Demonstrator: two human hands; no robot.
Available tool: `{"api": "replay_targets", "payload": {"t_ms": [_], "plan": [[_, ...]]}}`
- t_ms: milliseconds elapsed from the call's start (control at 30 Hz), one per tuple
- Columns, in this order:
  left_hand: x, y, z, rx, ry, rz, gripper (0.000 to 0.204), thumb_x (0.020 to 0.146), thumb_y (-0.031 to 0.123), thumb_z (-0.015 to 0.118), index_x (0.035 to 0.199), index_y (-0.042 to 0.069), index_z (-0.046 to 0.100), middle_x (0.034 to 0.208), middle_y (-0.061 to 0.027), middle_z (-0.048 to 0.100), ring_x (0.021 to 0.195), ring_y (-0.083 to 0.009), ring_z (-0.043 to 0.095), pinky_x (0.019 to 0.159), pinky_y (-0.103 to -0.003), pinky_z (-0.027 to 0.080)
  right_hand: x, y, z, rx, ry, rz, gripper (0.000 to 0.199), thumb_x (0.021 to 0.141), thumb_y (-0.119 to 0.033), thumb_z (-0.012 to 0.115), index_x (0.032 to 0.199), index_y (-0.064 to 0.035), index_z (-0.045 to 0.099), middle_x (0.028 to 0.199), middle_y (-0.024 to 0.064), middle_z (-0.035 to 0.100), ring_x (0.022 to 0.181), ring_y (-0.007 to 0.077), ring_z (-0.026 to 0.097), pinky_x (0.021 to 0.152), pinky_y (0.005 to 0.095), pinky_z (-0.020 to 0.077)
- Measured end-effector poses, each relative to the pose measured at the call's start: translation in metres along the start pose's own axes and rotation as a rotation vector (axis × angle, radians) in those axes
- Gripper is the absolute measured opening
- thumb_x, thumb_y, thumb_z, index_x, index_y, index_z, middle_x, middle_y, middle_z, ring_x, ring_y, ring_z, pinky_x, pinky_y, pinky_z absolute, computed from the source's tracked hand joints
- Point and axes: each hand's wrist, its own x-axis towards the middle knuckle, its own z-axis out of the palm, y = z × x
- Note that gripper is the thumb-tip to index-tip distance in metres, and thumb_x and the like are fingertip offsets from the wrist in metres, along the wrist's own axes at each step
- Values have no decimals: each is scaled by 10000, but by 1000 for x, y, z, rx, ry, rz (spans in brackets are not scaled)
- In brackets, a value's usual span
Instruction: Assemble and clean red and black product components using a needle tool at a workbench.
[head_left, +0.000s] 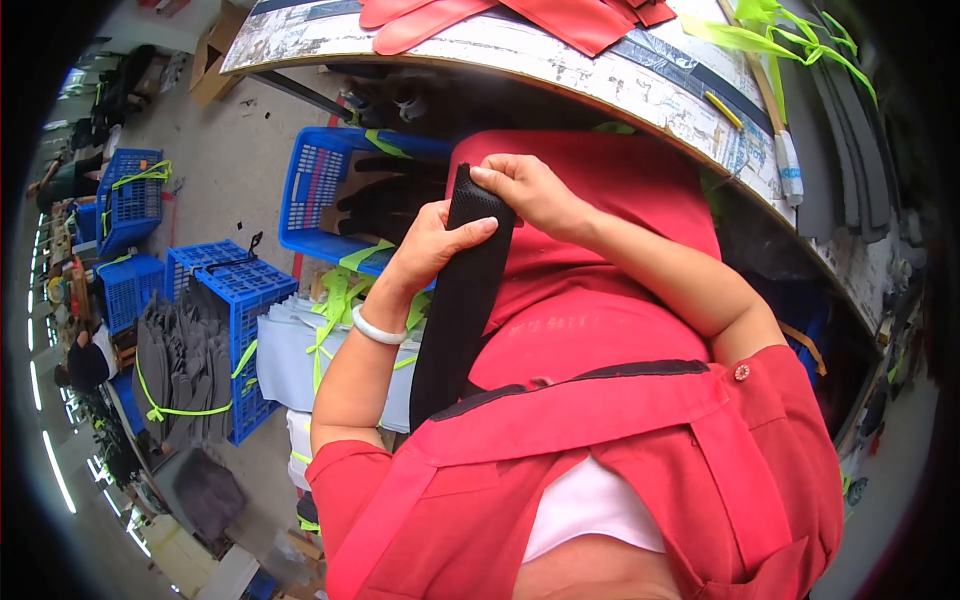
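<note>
Both of our hands are grasping one long black strip in the head view. Our left hand [432, 245] is closing around the strip [462, 310] a little below its upper end, its thumb lying flat across the front. Our right hand [535, 195] is pinching the top edge, its thumb near the corner. Between and just above the two thumbs, the strip is showing a mesh-like texture; below, it is hanging plain and dark down toward our chest, slightly slanted, in front of the red apron [610, 270] that we are wearing. A white bracelet [378, 326] is circling our left wrist.

Ahead of us, a worn whitish worktop [480, 38] is carrying red pieces [575, 22], a yellow pen-like stick [723, 110], bright green ties [785, 35] and, toward the right, long grey pieces [850, 150]. Beyond our left hand, a blue basket [305, 195] is standing with dark pieces [385, 200] inside. Nearer our left forearm, pale grey sheets [290, 345] are lying stacked with green ties around them. Farther left, a bundle of dark grey pieces [185, 350] is resting against a blue crate [250, 285].
</note>
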Motion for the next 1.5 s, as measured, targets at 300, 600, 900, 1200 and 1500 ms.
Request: {"api": "replay_targets", "payload": {"t_ms": [300, 600, 900, 1200, 1500], "plan": [[12, -13, 4, 74, 88, 1, 260, 839, 161, 753, 1014, 1, 648, 853, -21, 673, 707, -76, 620, 627, -225, 502, 0, -22, -12, -535, -92, -121, 329, 951, -312, 603, 941, 16, 573, 778, 132, 602, 730, 218, 600, 665, 356, 473], [5, 14, 12, -45, -112, -143, 270, 836, 195, 750, 990, -10, 666, 822, -38, 684, 697, -108, 654, 632, -234, 527, 0, -6, -5, 473, -86, 128, 323, 982, -310, 571, 796, -46, 591, 713, -38, 572, 629, 80, 516, 584, 272, 433], [8, -4, 8, 102, 89, -60, 265, 777, 158, 800, 953, 18, 661, 794, -19, 665, 648, -88, 621, 594, -228, 508, 0, -21, -32, -121, -128, 167, 340, 1002, -354, 531, 861, -51, 592, 706, -30, 528, 613, 52, 495, 535, 229, 413], [12, -1, 8, 32, 13, -112, 247, 785, 125, 784, 975, 9, 676, 811, -24, 677, 667, -90, 627, 603, -228, 503, -3, 21, -37, 299, -243, 132, 299, 987, -327, 556, 970, -33, 607, 694, -8, 582, 583, 84, 540, 536, 261, 458], [11, 0, 13, 128, -9, -160, 248, 801, 184, 775, 940, -3, 688, 810, -42, 684, 669, -110, 637, 605, -243, 502, -3, 6, -7, -123, -39, -58, 336, 990, -302, 548, 834, -6, 575, 672, 8, 508, 666, 85, 491, 606, 285, 438]]}}
